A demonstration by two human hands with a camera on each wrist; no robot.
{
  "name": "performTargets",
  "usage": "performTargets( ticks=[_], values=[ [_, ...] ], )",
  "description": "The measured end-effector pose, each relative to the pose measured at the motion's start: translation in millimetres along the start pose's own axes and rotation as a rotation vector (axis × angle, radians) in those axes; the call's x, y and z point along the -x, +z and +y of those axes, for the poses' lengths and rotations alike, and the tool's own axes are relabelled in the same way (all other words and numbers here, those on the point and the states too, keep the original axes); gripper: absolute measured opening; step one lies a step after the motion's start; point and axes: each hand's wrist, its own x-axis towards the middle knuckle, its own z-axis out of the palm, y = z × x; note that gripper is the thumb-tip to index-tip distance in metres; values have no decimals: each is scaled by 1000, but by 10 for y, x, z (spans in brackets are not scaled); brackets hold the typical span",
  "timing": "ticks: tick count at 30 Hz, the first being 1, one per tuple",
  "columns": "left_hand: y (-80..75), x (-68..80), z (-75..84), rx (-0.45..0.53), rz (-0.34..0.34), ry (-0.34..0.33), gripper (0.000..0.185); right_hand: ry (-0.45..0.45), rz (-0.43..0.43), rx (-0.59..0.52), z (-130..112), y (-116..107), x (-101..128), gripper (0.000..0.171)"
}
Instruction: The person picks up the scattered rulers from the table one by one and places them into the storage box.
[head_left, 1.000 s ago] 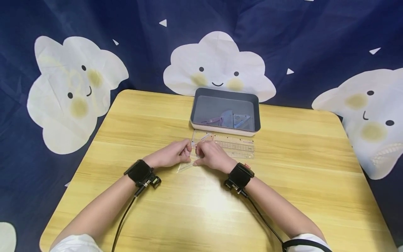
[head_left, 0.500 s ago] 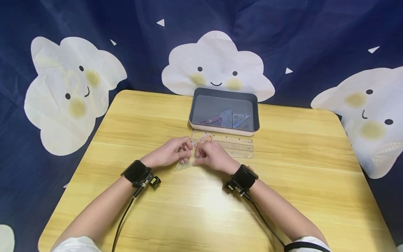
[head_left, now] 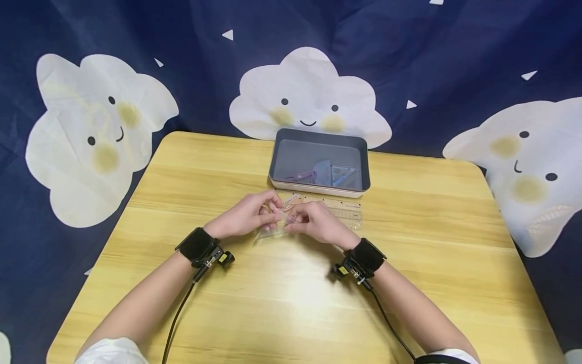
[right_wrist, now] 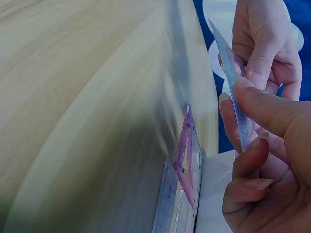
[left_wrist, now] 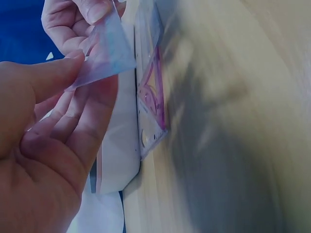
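Just near of the gray tray (head_left: 318, 189) and rulers (head_left: 338, 208), left hand (head_left: 247, 218) and right hand (head_left: 313, 222) each pinch a clear plastic piece (head_left: 273, 233) above the table (head_left: 182, 177).

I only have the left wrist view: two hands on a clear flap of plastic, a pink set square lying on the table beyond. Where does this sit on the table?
Observer: In the head view, both hands meet just in front of a grey tray at the table's far middle.
Operator: Anything in that tray?
Observer: Yes, a few clear drawing tools lie in its near part.
Operator: Is the right hand pinching the clear piece?
Observer: The right wrist view shows the right hand pinching the clear piece between thumb and fingers, the left hand gripping it beyond.
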Motion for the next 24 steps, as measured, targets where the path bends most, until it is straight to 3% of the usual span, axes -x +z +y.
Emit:
performTargets(
  ticks=[8, 17, 24],
  values=[
    [21, -42, 29, -2, 47, -23, 18, 26, -23, -5, -24, -84, 59, 8],
    [100, -196, 66, 28, 82, 6, 27, 38, 51, 44, 22, -320, 125, 9],
    [161, -286, 123, 63, 113, 32, 35, 76, 78, -1, 65, -416, 184, 8]
  ],
)
